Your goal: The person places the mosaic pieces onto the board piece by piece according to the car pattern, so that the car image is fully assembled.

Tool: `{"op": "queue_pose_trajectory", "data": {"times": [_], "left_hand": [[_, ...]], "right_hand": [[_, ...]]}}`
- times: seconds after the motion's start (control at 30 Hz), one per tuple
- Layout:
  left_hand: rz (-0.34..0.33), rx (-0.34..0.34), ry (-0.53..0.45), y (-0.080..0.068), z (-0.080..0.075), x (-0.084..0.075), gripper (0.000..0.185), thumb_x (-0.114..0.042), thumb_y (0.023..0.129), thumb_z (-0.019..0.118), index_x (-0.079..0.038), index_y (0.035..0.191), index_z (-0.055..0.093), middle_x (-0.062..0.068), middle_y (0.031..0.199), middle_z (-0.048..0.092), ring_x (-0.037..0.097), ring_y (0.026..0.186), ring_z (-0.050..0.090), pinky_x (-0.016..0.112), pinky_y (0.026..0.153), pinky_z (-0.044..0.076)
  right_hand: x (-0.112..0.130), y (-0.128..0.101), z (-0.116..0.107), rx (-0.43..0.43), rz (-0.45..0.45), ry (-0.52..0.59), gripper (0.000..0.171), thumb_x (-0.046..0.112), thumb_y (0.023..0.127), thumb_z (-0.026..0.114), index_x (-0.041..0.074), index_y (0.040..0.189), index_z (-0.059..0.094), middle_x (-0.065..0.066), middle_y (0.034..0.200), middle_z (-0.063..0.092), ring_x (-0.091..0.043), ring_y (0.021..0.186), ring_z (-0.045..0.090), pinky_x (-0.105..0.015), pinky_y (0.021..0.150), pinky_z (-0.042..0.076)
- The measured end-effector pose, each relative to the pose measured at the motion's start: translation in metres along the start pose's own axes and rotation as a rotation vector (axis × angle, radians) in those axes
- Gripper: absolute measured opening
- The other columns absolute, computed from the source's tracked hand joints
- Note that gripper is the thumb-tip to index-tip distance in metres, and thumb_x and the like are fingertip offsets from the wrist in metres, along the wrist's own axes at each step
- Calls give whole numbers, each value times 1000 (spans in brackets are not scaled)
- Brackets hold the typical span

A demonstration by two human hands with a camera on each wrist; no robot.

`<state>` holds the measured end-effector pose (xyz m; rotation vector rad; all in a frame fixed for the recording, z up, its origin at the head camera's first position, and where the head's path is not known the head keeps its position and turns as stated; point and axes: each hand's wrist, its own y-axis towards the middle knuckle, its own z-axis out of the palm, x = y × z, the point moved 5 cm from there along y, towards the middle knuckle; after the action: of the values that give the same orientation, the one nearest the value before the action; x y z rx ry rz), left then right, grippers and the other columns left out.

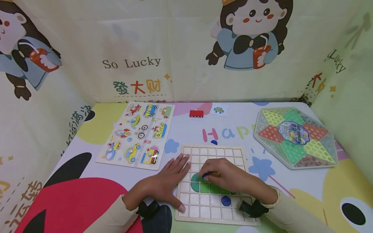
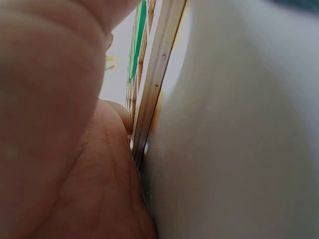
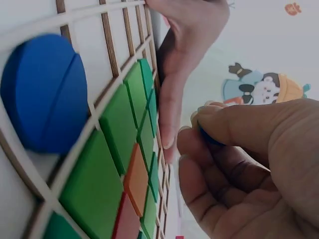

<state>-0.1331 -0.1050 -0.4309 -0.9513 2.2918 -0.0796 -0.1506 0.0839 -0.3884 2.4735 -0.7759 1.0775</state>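
Note:
A wooden grid board (image 1: 192, 212) lies on the table. My left hand (image 1: 167, 181) rests across its left edge, fingers extended and thumb spread. Above the board, my right hand (image 1: 228, 176) pinches a small blue piece (image 3: 211, 137) between thumb and fingertips; the fingers hide most of its shape. Green pieces (image 1: 205, 188) fill several cells beneath that hand. The right wrist view shows an orange piece (image 3: 136, 178) and a red piece (image 3: 124, 219) among them. Two blue half-discs (image 1: 225, 201) sit together as a circle in a lower cell. The left wrist view shows mostly palm and the board's edge (image 2: 155, 79).
Another blue half-disc (image 1: 214, 142) lies just beyond the board's far edge. Farther back are a red block (image 1: 196, 114) and a picture card (image 1: 219, 110). A vehicle puzzle board (image 1: 120, 158) lies at the left, a hexagonal game box (image 1: 294, 137) at the right.

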Motion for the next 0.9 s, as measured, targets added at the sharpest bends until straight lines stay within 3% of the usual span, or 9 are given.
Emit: {"op": "queue_pose_trajectory", "data": {"times": [0.33, 0.67, 0.9], "left_hand": [[11, -5, 3, 0, 0, 1, 125, -71, 69, 71, -13, 157, 6, -1, 162, -15, 17, 144, -23, 48, 115, -9], [-7, 2, 14, 1, -1, 0, 125, -71, 68, 72, -14, 158, 6, -2, 162, -15, 16, 143, -23, 46, 115, -9], [-9, -4, 11, 1, 0, 0, 125, -70, 68, 73, -13, 158, 6, -1, 162, -14, 17, 144, -23, 45, 115, -9]], "right_hand": [[3, 0, 13, 84, 30, 69, 9, 15, 89, 73, 17, 98, 74, 15, 94, 61, -3, 83, 57, -23, 75, 52], [11, -3, 22, 201, 122, 44, 17, 7, 88, 73, 16, 102, 75, 17, 95, 67, 1, 84, 58, -20, 79, 51], [16, -7, 27, 237, 71, -12, 13, 9, 89, 72, 18, 97, 76, 18, 90, 67, 4, 85, 57, -20, 80, 49]]}}
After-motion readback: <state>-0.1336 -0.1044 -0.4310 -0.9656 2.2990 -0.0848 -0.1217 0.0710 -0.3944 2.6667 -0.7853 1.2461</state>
